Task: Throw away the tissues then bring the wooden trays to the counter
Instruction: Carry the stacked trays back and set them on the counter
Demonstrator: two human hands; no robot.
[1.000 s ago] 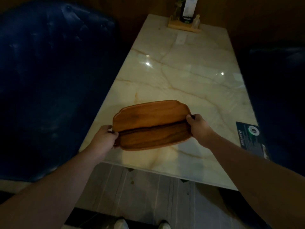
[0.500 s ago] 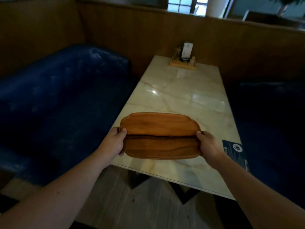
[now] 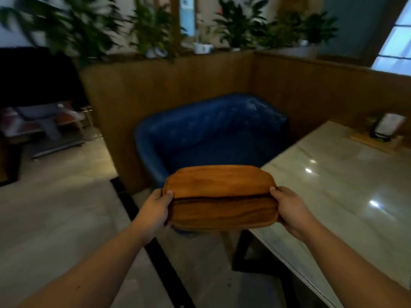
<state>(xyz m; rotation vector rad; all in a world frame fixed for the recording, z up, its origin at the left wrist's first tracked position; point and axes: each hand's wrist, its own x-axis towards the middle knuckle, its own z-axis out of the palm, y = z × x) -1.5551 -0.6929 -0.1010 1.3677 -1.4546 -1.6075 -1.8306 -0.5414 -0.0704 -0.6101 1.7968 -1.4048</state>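
I hold a stack of two brown wooden trays (image 3: 220,194) level in front of me, off the table, over the gap beside the blue sofa. My left hand (image 3: 155,210) grips the stack's left end with the thumb on top. At the right end my right hand (image 3: 289,207) grips it the same way. No tissues are in view.
The marble table (image 3: 347,187) lies to my right, with a wooden stand holding a card (image 3: 384,132) at its far end. A blue sofa (image 3: 209,132) sits ahead against a wooden partition topped with plants (image 3: 153,32). Pale floor (image 3: 55,214) opens to the left.
The trays have come up off the table and swung left with my turn. The table has moved from the centre of view to the right, and the floor shows at left.
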